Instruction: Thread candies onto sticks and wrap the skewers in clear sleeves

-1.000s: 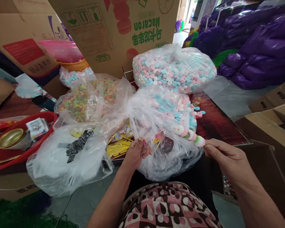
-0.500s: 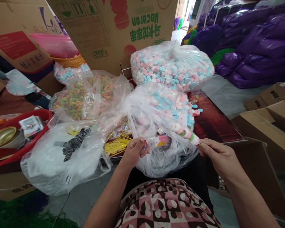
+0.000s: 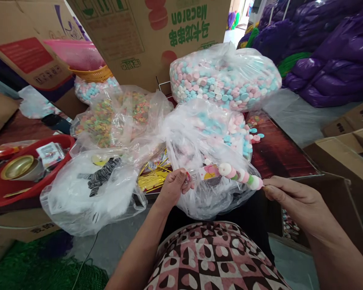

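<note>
My right hand (image 3: 290, 197) pinches the end of a marshmallow skewer (image 3: 241, 176) with white, pink and green pieces, which points left. My left hand (image 3: 177, 184) is closed on the end of a clear printed wrapper (image 3: 209, 172) with pink and yellow patches. The wrapper's far end lies next to the skewer's tip; whether the tip is inside it I cannot tell. Both are held over an open clear bag of marshmallows (image 3: 213, 121) in pink, blue and white. Yellow twist ties (image 3: 153, 180) lie left of that bag.
A big tied bag of marshmallows (image 3: 224, 82) stands behind, before a carton (image 3: 139, 40). Bags of ring-shaped candies (image 3: 98, 125) and a white-filled bag (image 3: 75, 193) are to the left, beside a red basin (image 3: 71, 141). Open cartons (image 3: 335, 147) stand at the right.
The whole view has shifted, so the scene sits farther right. Both hands keep their grips, and the wrapper's printed part now shows more clearly beside the skewer's tip.
</note>
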Motion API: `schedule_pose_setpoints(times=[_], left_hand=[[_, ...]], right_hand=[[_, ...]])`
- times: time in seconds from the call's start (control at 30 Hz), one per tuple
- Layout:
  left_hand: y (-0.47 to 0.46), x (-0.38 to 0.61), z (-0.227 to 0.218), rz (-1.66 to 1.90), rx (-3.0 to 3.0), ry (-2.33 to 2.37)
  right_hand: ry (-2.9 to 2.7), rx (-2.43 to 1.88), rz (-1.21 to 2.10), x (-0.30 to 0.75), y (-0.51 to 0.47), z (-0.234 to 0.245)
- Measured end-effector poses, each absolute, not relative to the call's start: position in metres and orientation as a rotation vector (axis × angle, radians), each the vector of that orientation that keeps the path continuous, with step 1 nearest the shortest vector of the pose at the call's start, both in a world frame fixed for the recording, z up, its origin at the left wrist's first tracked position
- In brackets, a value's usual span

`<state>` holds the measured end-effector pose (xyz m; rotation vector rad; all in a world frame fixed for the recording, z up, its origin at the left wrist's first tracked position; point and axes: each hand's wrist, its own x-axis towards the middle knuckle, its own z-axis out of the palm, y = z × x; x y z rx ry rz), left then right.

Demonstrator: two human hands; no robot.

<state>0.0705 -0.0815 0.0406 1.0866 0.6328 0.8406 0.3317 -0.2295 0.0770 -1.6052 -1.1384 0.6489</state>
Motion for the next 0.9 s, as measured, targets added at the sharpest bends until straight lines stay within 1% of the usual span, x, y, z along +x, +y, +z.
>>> schedule_pose_setpoints(times=[0.1, 0.33, 0.43, 0.6, 0.67, 0.8, 0.9], left_hand=[[-0.081, 0.069, 0.038, 0.834, 1.172, 0.67], [-0.082, 0.065, 0.035, 0.676, 1.576, 0.821], [-0.084, 0.067, 0.038, 0.647, 1.62, 0.824], [-0.086, 0.069, 0.048, 0.648, 1.718, 0.83], [-0.086, 0.07, 0.048, 0.658, 1.748, 0.837], [-0.086, 0.072, 0.04, 0.714, 1.806, 0.884], [-0.087, 0.072, 0.038, 0.703, 1.862, 0.894]], right_hand=[[-1.037, -1.571, 0.674, 0.33, -0.229, 0.074], [-0.855, -1.279, 0.788, 0.294, -0.206, 0.077], [-0.901, -1.29, 0.8, 0.28, -0.197, 0.075], [-1.027, -1.416, 0.707, 0.271, -0.195, 0.073], [-1.127, -1.433, 0.802, 0.266, -0.195, 0.074], [-1.238, -1.382, 1.19, 0.257, -0.196, 0.071], [-1.221, -1.38, 1.283, 0.255, -0.195, 0.066]])
